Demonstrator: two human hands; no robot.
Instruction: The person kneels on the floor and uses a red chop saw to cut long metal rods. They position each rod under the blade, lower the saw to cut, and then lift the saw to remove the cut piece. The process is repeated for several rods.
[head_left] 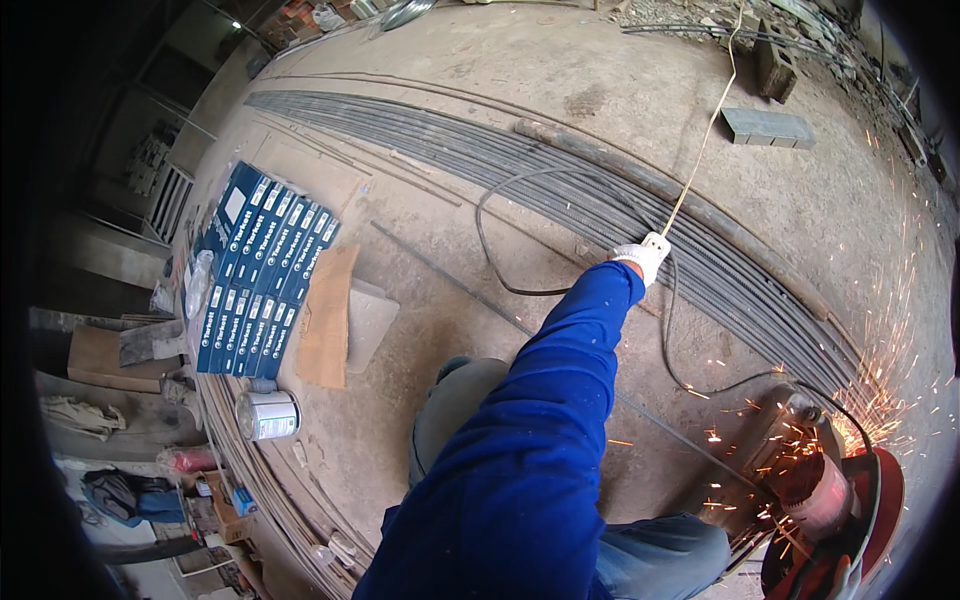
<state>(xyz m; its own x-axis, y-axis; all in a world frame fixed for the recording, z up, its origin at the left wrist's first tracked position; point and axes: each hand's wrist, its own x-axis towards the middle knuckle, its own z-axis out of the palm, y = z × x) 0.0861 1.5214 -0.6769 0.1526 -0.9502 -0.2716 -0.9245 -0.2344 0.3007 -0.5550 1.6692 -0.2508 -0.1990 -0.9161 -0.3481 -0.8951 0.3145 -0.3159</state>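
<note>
My left arm, in a blue sleeve, stretches forward across the floor. My left hand (638, 258), in a white knitted glove, is closed on a white extension socket (656, 243). A pale cord and a black cable run from the socket. At the lower right a red cut-off saw (820, 497) throws sparks. A thin steel bar (450, 277) runs slantwise over the floor into the saw. My right hand (846, 577) shows only in part at the saw's handle, its fingers seemingly wrapped round it.
A long bundle of ribbed steel bars (430, 135) lies beyond my hand, with a rusty pipe (680, 200) along it. Left stand stacked blue boxes (262, 270), cardboard (325, 315) and a metal can (268, 415). A grey block (768, 128) lies far right. Black cable loops across the floor.
</note>
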